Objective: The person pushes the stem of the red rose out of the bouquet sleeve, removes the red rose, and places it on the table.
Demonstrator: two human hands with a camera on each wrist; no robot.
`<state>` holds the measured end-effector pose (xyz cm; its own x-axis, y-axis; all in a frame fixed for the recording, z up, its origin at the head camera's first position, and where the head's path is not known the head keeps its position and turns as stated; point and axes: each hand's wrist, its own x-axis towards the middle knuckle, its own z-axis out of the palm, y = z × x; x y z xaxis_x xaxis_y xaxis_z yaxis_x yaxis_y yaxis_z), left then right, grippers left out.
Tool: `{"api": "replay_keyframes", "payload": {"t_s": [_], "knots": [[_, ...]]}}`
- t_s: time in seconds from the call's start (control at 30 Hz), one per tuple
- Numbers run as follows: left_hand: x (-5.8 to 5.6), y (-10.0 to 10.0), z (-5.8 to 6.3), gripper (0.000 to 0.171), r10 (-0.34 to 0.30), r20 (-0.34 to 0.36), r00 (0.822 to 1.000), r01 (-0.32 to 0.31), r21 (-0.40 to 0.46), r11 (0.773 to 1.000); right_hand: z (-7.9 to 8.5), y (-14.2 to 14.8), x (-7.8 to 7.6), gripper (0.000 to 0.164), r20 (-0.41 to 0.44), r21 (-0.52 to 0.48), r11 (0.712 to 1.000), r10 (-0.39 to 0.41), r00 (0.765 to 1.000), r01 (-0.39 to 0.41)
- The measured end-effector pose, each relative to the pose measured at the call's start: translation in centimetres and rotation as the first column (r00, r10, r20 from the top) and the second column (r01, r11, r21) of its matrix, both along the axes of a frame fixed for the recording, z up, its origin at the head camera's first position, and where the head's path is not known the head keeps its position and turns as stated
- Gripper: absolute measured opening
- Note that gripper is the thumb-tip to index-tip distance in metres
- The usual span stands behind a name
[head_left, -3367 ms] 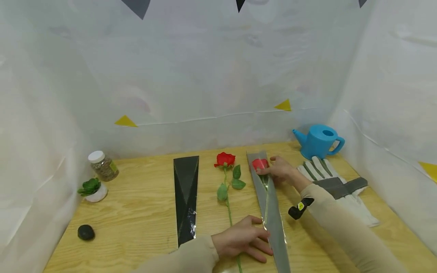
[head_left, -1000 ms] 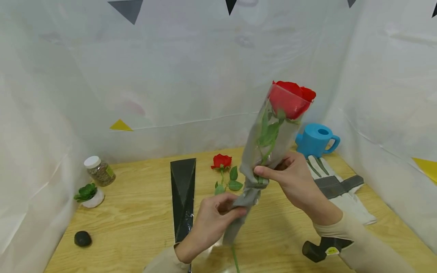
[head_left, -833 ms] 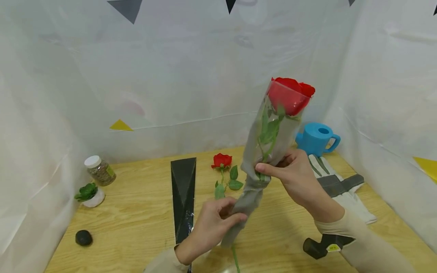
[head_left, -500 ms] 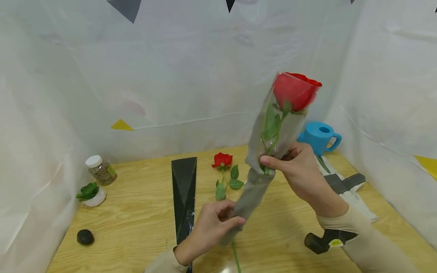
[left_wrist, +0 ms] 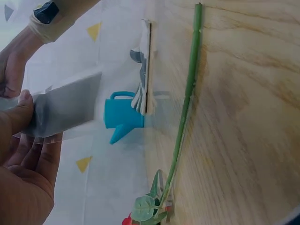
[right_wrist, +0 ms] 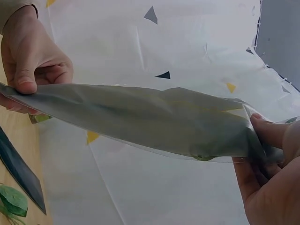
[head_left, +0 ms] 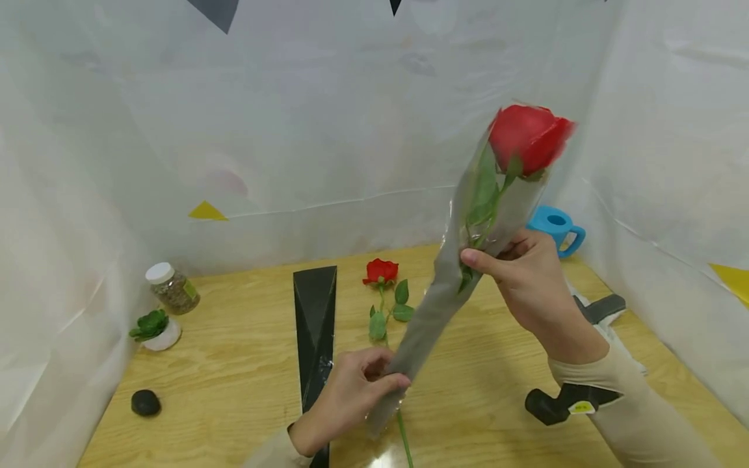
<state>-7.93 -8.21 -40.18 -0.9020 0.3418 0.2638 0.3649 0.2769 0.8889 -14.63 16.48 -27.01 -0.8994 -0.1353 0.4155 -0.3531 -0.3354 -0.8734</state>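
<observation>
A red rose [head_left: 529, 138] stands in a grey flower sleeve [head_left: 430, 312] with a see-through front, held tilted above the table. My right hand [head_left: 532, 292] grips the sleeve around its middle, thumb in front, below the bloom. Near the narrow lower end, my left hand [head_left: 351, 390] pinches the sleeve between thumb and fingers. In the right wrist view the sleeve's grey back stretches between both hands. Under the sleeve, a second red rose [head_left: 381, 270] lies on the table; its green stem [left_wrist: 187, 89] shows in the left wrist view. A black flower sleeve [head_left: 316, 318] lies flat to its left.
At the back right are a blue watering can [head_left: 556, 224] and a white-and-grey glove [head_left: 608, 309], both partly hidden by my right arm. A jar [head_left: 175, 289], a potted succulent [head_left: 155, 328] and a black stone [head_left: 145, 403] line the table's left side.
The grey sleeve and its rose, first lying on the table, are now lifted in both hands. The bunched sleeve has straightened as my right hand rose rightward and my left hand drew slightly down.
</observation>
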Motion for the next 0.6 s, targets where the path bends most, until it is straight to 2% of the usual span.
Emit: {"api": "replay_keyframes", "payload": {"t_s": [0.1,0.2,0.37,0.47,0.6], "knots": [[0.0,-0.2,0.2,0.016,-0.006,-0.001,1.0,0.006,0.006,1.0,-0.1,-0.1,0.1,0.025,0.017,-0.012,1.0,0.028,0.999,-0.028],[0.1,-0.2,0.2,0.016,-0.004,0.008,1.0,0.004,0.022,1.0,-0.6,-0.4,0.3,0.024,0.034,0.027,0.999,0.036,0.999,-0.037],[0.4,0.1,0.2,0.015,-0.015,0.089,0.996,0.002,0.144,0.99,-1.9,-1.3,0.8,0.022,0.023,0.13,0.992,0.005,1.0,-0.008],[0.3,0.3,0.3,0.016,-0.021,0.133,0.991,-0.007,0.21,0.978,-2.7,-1.9,0.9,0.026,0.018,0.114,0.993,-0.011,1.0,0.009],[0.3,0.5,0.3,0.017,-0.017,0.14,0.99,-0.016,0.233,0.972,-3.4,-2.5,1.0,0.031,-0.002,0.086,0.996,-0.02,1.0,0.02]]}}
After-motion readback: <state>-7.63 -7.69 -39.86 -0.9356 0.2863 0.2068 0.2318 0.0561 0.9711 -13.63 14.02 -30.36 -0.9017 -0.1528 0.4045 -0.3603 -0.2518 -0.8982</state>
